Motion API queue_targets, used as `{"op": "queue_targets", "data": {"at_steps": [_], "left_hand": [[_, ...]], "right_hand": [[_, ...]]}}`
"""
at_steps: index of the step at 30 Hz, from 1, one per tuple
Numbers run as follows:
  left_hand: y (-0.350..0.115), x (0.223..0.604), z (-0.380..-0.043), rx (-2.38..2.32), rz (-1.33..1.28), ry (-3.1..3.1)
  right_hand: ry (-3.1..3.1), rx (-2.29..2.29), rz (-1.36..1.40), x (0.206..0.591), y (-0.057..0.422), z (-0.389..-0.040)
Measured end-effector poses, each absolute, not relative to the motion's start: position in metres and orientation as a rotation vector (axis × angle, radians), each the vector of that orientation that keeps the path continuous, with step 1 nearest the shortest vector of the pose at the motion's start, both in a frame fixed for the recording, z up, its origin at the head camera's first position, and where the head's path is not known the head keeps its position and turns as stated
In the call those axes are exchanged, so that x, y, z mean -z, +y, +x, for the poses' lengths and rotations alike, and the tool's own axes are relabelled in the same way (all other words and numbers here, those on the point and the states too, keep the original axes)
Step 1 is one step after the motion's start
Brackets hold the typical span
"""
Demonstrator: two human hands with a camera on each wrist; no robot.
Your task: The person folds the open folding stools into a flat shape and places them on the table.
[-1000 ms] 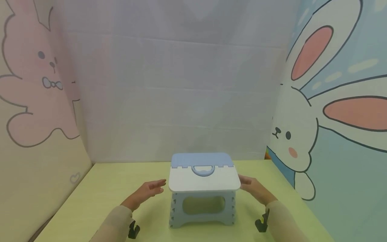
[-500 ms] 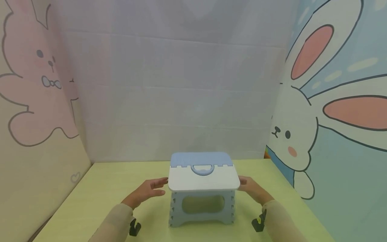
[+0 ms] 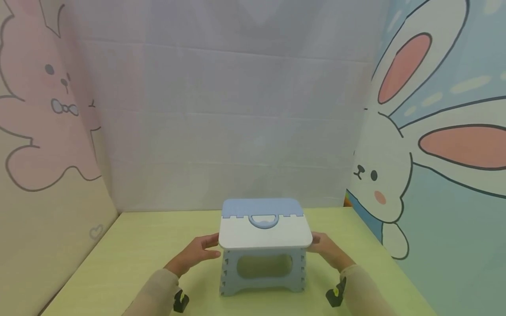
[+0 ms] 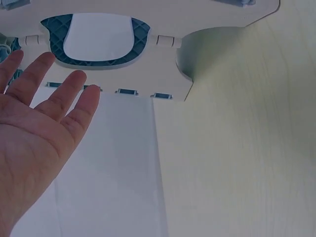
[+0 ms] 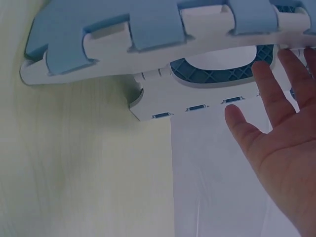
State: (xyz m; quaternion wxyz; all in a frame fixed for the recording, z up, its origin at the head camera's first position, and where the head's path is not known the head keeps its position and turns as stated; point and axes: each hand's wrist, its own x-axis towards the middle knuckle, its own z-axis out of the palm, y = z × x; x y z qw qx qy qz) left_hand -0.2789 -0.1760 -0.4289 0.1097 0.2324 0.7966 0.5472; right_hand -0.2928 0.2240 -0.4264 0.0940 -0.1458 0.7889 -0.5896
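Fingers of the left hand [image 3: 193, 254] and right hand [image 3: 327, 249] extend, spread apart, at opposite ends of the step stool [image 3: 265, 237], which stands upright on the table [image 3: 146, 237], long axis left-to-right, handle [image 3: 264, 226] bowing to the near side; white sheeting [image 3: 237, 109] hangs behind.

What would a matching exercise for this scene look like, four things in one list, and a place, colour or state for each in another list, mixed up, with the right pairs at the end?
Column one
1. stool
2. left hand
3. right hand
4. tabletop

Column two (sides as the head view shows them)
A. pale yellow-green
B. at the right side of the stool
C. upright, between the two hands
D. at the left side of the stool

Right pairs: 1-C, 2-D, 3-B, 4-A
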Motion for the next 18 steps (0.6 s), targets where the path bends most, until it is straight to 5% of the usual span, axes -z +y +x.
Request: {"op": "queue_targets", "data": {"at_steps": [18], "left_hand": [[-0.149, 0.435, -0.264, -1.847, 0.685, 2.224]], "right_hand": [[2.414, 1.920, -0.407, 0.438, 0.206, -0.272]]}}
